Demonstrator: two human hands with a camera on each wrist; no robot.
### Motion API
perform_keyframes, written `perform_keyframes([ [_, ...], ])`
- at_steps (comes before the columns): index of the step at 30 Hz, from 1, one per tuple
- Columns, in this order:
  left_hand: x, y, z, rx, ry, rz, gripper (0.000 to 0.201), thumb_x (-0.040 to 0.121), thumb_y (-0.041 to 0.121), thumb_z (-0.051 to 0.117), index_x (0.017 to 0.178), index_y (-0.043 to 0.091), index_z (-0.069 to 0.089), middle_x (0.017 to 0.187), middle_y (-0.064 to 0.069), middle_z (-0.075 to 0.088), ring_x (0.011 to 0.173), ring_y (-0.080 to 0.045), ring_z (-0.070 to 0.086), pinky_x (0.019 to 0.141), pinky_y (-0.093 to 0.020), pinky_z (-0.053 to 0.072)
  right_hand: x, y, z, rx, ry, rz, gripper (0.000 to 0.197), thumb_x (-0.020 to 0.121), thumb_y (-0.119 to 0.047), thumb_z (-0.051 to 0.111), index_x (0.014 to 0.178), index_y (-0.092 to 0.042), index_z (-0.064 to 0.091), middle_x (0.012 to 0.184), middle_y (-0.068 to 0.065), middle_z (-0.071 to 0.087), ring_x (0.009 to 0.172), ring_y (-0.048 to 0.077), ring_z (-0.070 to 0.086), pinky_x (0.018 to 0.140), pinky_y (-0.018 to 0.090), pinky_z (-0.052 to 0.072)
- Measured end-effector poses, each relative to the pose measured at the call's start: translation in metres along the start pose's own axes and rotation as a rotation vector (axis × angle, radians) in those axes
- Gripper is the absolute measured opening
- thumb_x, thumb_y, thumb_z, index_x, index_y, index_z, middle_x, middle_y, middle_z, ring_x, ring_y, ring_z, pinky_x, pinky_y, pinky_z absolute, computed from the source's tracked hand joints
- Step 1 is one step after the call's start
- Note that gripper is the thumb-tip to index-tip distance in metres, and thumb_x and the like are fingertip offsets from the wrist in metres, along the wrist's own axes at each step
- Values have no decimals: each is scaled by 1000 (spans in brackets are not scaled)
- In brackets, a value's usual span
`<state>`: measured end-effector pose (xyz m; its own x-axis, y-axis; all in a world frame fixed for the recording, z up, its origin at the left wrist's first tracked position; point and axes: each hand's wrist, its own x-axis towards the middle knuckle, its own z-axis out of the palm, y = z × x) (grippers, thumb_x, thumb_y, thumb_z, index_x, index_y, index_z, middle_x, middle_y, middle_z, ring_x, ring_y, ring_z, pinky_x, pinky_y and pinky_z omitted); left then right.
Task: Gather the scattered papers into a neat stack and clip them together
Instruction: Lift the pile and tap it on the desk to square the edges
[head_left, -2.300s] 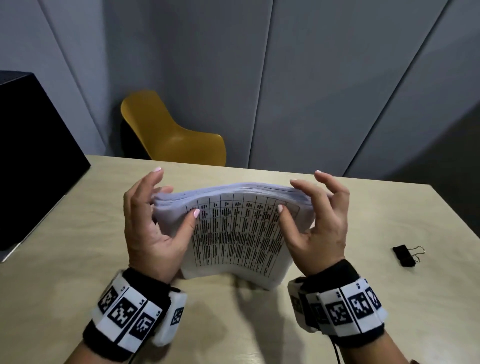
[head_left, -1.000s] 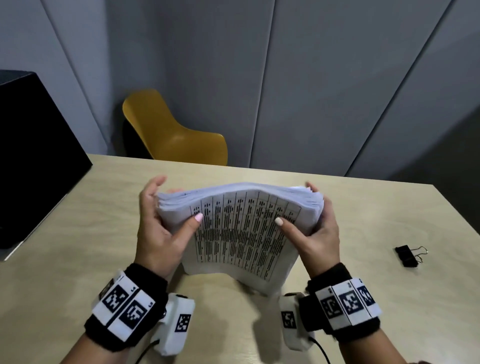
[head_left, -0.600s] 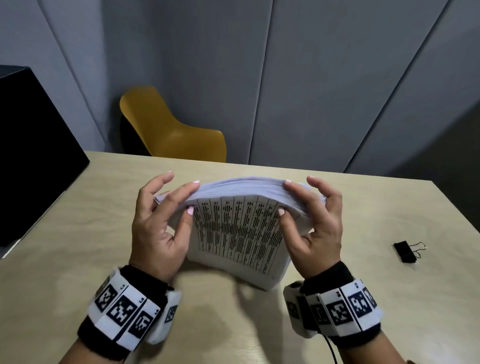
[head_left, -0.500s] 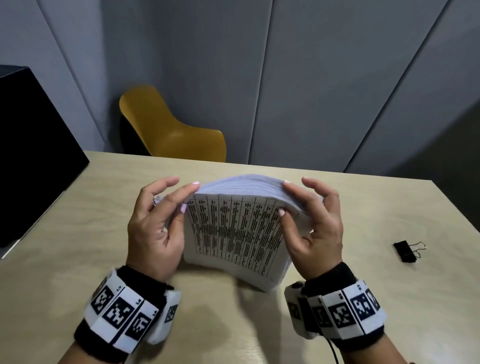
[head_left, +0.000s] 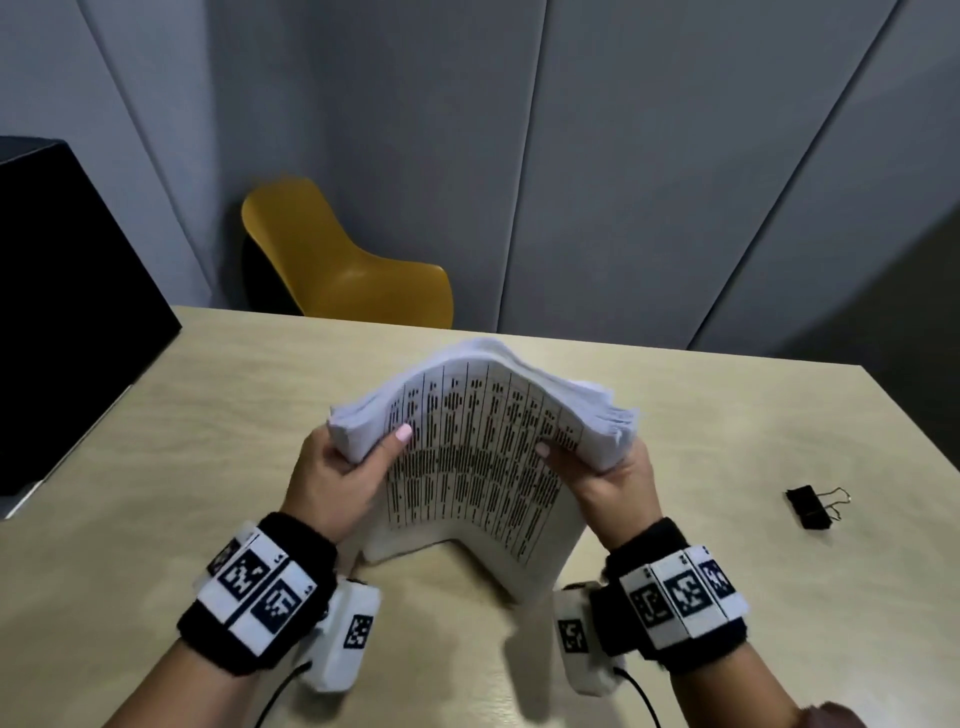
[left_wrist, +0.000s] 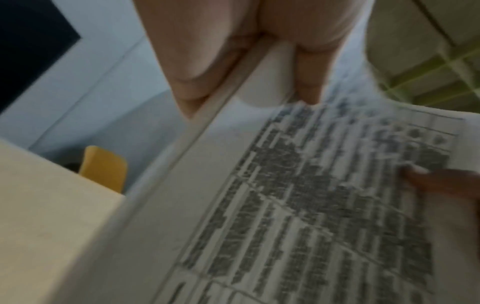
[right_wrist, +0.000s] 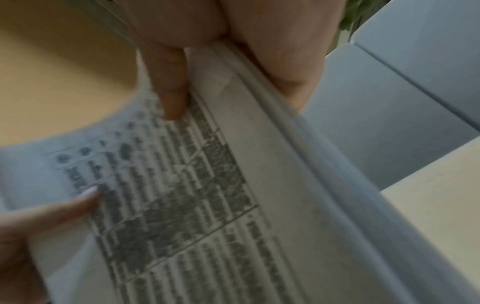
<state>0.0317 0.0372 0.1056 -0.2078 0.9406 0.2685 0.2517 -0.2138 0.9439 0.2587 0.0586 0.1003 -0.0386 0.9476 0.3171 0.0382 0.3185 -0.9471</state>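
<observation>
A thick stack of printed papers (head_left: 472, 457) stands on its lower edge on the table, bowed upward in the middle. My left hand (head_left: 343, 467) grips its left side, thumb on the printed front sheet and fingers behind. My right hand (head_left: 608, 473) grips the right side the same way. The left wrist view shows the stack (left_wrist: 298, 205) pinched between thumb and fingers, and the right wrist view shows the papers (right_wrist: 207, 195) held likewise. A black binder clip (head_left: 810, 506) lies on the table to the right, apart from both hands.
The beige table (head_left: 156, 493) spreads all round the stack. A black box (head_left: 62, 312) stands at the left edge. A yellow chair (head_left: 337, 270) sits behind the table against grey wall panels.
Both hands have shifted from resting on top of the stack to gripping its sides. The stack has bowed higher in the middle, and its top edges look more fanned.
</observation>
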Motion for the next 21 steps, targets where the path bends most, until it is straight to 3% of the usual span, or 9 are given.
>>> perform_keyframes([
  [3,1,0,2,-36,111,39,30,77,6,70,84,34,63,72,38,65,76,16,62,68,-3,46,-1,4,0,61,84,-35,39,70,8,73,78,-30,75,74,-20,72,71,-1,67,63,16,53],
  [6,-3,-5,5,-109,142,-73,28,73,-2,73,86,23,65,67,32,67,70,13,63,63,-5,48,-6,9,-2,32,112,48,32,64,3,79,90,-13,69,76,-12,74,73,5,68,62,20,55],
  [9,-4,-9,8,-33,205,-93,19,74,3,73,89,11,66,62,26,65,62,13,61,61,-12,48,-10,13,1,36,141,124,24,69,7,74,79,-15,67,66,-15,72,64,2,65,60,22,55],
  [12,-3,-6,12,16,251,-106,22,70,11,79,84,15,62,78,9,64,77,-13,67,68,-21,48,-11,11,5,29,148,133,22,70,8,73,79,-12,67,65,-15,71,61,2,63,56,20,54],
  [13,-4,-4,11,-27,251,-109,32,63,17,83,85,20,60,83,8,65,83,-17,67,71,-23,49,-12,9,5,23,147,129,23,68,2,77,84,-10,67,70,-14,72,65,3,66,58,19,54],
  [15,-6,5,8,-156,251,-75,53,51,40,83,96,29,57,95,8,65,86,-7,66,73,-23,51,-14,2,6,9,178,113,49,60,-25,84,102,-13,63,89,-6,74,82,8,69,69,22,56],
  [18,-7,19,6,-269,324,18,81,49,77,66,110,28,48,101,4,58,83,2,58,76,-17,47,-12,-16,8,19,286,52,70,56,-60,68,116,-28,52,112,5,63,101,18,62,86,34,52],
  [20,-2,31,6,-296,383,29,75,58,77,57,111,25,47,98,1,62,85,-6,60,81,-22,49,-6,-30,10,69,360,-1,62,65,-63,55,115,-28,53,109,3,60,102,20,58,89,33,47],
  [21,1,35,8,-309,419,14,64,63,70,57,108,25,48,95,-2,65,88,-13,61,87,-31,48,-3,-35,12,81,398,-12,59,65,-62,50,112,-26,55,101,-3,59,97,13,57,86,25,45],
])
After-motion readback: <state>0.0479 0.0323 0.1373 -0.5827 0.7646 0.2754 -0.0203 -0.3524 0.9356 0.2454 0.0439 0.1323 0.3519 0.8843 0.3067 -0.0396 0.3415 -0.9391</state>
